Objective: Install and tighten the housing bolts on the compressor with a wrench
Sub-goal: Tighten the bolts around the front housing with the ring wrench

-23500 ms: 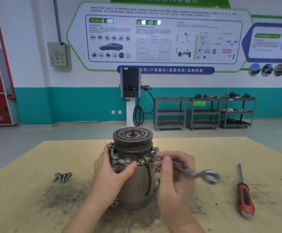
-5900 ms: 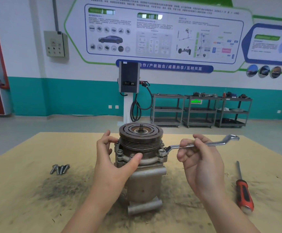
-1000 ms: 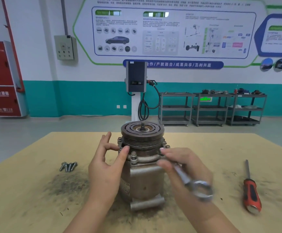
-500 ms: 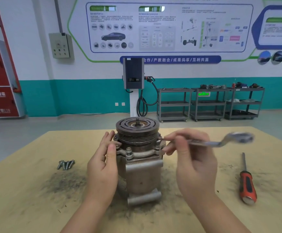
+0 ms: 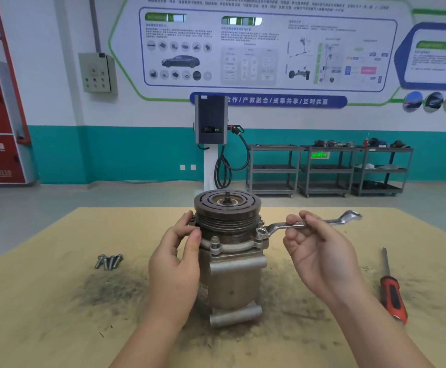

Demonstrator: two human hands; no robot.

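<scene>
One ring end of the wrench (image 5: 306, 223) sits on a housing bolt (image 5: 261, 231) at the compressor (image 5: 229, 251) flange, directly left of the right hand (image 5: 320, 251), which pinches the shank. Its long axis runs outward, rightward. The left hand (image 5: 175, 261) grips the flange's far side.

Bright, even indoor light, soft faint shadows, wide-angle bowing at the edges, slightly soft detail

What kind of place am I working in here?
Probably an automotive training workshop: a wall poster with car and parts diagrams, an EV charging unit with its cable, and parts trolleys behind the table.
</scene>
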